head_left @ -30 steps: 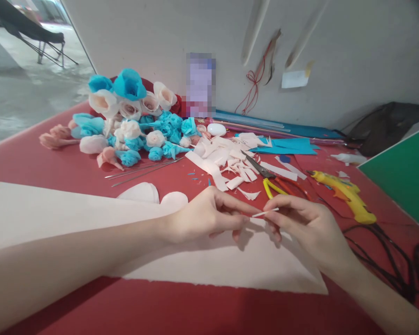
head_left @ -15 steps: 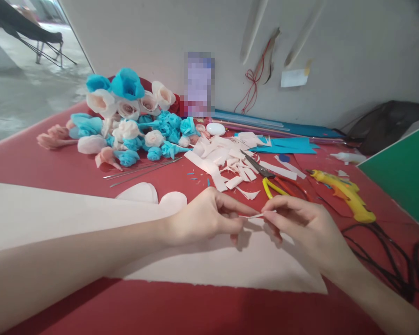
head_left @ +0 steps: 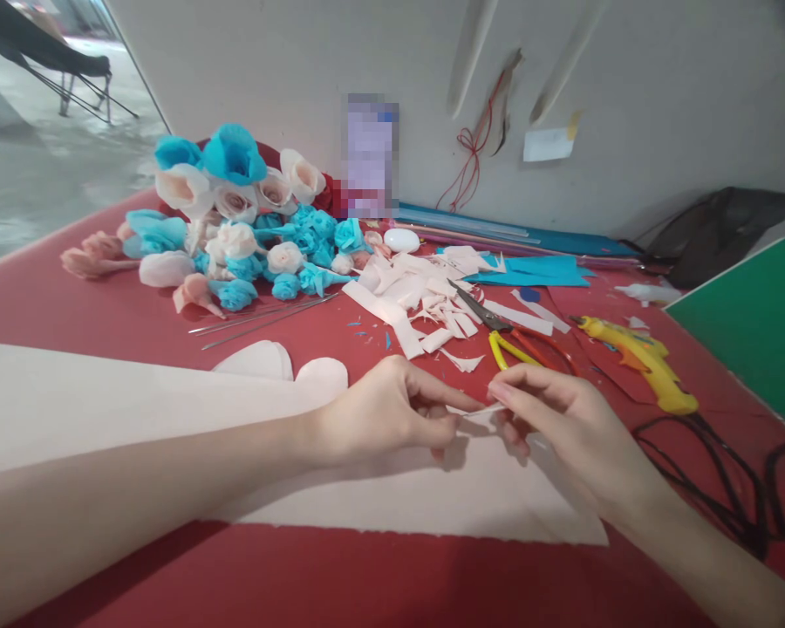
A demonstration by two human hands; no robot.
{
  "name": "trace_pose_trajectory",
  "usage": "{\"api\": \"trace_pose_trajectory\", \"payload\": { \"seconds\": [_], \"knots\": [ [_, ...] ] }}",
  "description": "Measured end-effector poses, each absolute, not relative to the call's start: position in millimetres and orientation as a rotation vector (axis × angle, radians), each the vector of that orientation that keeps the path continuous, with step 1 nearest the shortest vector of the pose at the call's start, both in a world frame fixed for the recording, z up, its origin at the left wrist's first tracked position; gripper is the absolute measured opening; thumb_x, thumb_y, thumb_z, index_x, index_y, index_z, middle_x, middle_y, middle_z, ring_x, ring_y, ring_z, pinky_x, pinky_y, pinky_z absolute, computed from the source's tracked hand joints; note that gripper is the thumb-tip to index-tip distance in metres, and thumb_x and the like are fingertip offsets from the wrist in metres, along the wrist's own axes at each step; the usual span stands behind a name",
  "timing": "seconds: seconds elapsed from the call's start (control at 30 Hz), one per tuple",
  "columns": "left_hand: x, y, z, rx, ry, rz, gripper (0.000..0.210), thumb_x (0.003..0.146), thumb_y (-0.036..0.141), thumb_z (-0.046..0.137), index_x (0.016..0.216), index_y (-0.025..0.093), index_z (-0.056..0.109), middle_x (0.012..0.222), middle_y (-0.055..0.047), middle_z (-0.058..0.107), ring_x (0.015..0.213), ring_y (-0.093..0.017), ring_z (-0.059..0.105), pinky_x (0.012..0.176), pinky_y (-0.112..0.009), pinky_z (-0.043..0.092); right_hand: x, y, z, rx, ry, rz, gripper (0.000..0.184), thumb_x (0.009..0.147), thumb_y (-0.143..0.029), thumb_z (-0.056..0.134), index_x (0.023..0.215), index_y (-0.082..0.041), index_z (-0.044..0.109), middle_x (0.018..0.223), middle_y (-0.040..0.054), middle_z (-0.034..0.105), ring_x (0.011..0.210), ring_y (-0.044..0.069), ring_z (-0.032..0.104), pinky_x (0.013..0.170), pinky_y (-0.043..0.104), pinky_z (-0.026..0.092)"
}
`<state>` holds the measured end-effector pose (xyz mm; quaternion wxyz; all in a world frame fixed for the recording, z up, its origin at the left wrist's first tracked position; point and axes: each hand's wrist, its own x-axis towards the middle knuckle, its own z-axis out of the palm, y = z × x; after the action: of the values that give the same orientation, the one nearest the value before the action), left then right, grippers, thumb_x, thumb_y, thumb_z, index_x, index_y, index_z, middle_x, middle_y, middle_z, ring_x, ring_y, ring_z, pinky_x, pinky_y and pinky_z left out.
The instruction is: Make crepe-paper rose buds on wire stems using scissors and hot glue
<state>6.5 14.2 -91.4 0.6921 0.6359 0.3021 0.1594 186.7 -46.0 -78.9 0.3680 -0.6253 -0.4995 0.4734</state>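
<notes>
A thin whitish piece [head_left: 481,412], either a rolled paper strip or a covered wire, spans the small gap between my two hands. My left hand [head_left: 392,410] pinches one end of it between thumb and curled fingers. At the other end, the thumb and fingertips of my right hand [head_left: 556,427] are closed on it. Below both hands lies a large pale pink paper sheet [head_left: 392,497]. Rounded pale paper petals [head_left: 324,373] rest just beyond my left wrist.
Scissors [head_left: 477,310] with red and yellow handles lie beyond my hands, near pale paper scraps [head_left: 425,288]. To the right are a yellow glue gun [head_left: 641,358] and its black cord [head_left: 726,471]. Blue and pale paper flowers [head_left: 235,209] crowd the back left beside metal wires [head_left: 262,321].
My right fingertips have shifted slightly along the thin piece, and its angle differs a little. Both hands stay over the sheet. The whole view has moved slightly.
</notes>
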Motion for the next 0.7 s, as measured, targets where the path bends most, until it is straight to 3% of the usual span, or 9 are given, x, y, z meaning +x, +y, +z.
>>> {"api": "trace_pose_trajectory", "payload": {
  "seconds": [0.27, 0.7],
  "knots": [
    [6.6, 12.5, -87.5, 1.396, 0.655, 0.37, 0.033, 0.066, 0.009, 0.053, 0.094, 0.015, 0.069, 0.047, 0.005, 0.052, 0.046, -0.004, 0.039, 0.043, -0.014, 0.03, 183.7, -42.5, -71.5, -1.613, -1.372, 1.209, 0.023, 0.07, -0.037, 0.064, 0.067, -0.016, 0.055, 0.055, -0.0027, 0.048, 0.044, 0.006, 0.039, 0.04, 0.017, 0.032],
    [6.3, 11.7, -87.5, 1.499, 0.692, 0.374, 0.037, 0.063, 0.01, 0.049, 0.093, 0.016, 0.07, 0.048, 0.005, 0.052, 0.044, -0.003, 0.034, 0.042, -0.015, 0.029, 188.0, -41.4, -75.6, -1.625, -1.25, 1.317, 0.034, 0.08, -0.047, 0.049, 0.068, -0.016, 0.05, 0.055, -0.0017, 0.046, 0.042, 0.007, 0.04, 0.037, 0.018, 0.031]
  ]
}}
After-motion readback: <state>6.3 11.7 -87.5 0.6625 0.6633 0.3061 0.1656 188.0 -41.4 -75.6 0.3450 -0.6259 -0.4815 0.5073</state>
